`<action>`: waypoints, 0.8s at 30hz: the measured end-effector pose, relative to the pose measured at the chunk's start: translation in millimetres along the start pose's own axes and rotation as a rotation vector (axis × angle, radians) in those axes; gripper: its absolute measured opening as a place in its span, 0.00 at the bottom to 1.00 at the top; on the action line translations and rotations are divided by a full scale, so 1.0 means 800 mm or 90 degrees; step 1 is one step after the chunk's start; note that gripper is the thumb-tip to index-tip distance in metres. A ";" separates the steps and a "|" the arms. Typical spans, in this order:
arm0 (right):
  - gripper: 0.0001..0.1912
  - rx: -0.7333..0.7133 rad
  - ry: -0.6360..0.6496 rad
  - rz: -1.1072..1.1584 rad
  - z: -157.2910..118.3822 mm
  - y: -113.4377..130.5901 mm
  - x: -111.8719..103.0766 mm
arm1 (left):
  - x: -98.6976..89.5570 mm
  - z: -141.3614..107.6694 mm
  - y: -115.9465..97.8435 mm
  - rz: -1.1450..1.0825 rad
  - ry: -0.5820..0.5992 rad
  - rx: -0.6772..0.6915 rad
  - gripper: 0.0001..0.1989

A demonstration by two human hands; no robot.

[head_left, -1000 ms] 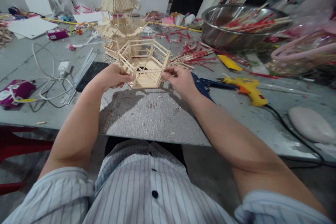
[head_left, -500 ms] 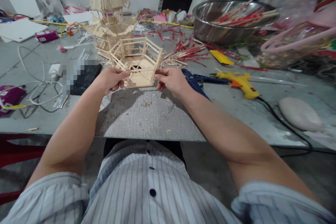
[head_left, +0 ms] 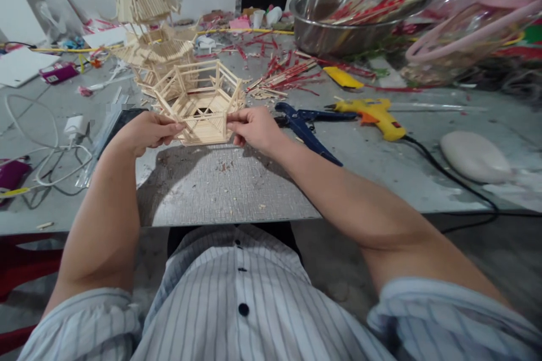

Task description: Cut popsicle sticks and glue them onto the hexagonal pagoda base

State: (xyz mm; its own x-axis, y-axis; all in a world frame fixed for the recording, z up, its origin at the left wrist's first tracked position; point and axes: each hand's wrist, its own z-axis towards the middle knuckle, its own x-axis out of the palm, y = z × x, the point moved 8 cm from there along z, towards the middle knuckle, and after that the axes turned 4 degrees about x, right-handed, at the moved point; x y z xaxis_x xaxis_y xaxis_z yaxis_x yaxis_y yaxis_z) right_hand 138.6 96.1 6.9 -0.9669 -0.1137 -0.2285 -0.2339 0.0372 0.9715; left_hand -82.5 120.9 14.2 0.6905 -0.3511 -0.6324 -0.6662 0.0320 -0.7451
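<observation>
A wooden-stick platform with a railing (head_left: 205, 124), many-sided with a hole in its floor, rests on the near part of the table. My left hand (head_left: 154, 131) pinches its front left corner between thumb and fingers. Gripping the front right corner post is my right hand (head_left: 254, 127), also closed. A thin rail crosses the front between the two hands. Right behind the platform stands a tiered stick pagoda (head_left: 158, 45) with a pointed roof. Blue cutting pliers (head_left: 307, 124) lie beside my right hand.
A yellow glue gun (head_left: 376, 115) with a black cord lies to the right, near a white oval object (head_left: 475, 157). Behind are a steel basin (head_left: 339, 39) of sticks and scattered red-and-pale sticks (head_left: 282, 79). A white charger with cable (head_left: 76, 127) is at left.
The view has turned to the right, so everything sits further left in the picture. Both hands stay on the platform; the left hand's fingers lie flatter along its corner. More of the pliers shows.
</observation>
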 end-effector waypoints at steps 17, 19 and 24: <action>0.07 0.040 -0.003 0.131 0.005 -0.012 -0.007 | 0.034 -0.011 -0.054 0.071 -0.051 0.138 0.09; 0.05 0.041 -0.016 0.115 0.012 -0.018 -0.016 | 0.042 -0.009 -0.062 0.064 -0.057 0.198 0.08; 0.09 -0.100 -0.091 -0.059 0.026 -0.021 -0.038 | 0.031 -0.007 -0.059 0.132 -0.131 0.223 0.07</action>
State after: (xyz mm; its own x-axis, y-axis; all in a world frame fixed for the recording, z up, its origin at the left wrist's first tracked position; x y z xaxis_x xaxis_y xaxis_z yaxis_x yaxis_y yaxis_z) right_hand 170.2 119.5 -3.7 -0.9495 0.0323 -0.3122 -0.3138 -0.1235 0.9414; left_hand -35.4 105.4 34.9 0.6179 -0.1125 -0.7782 -0.6851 0.4087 -0.6031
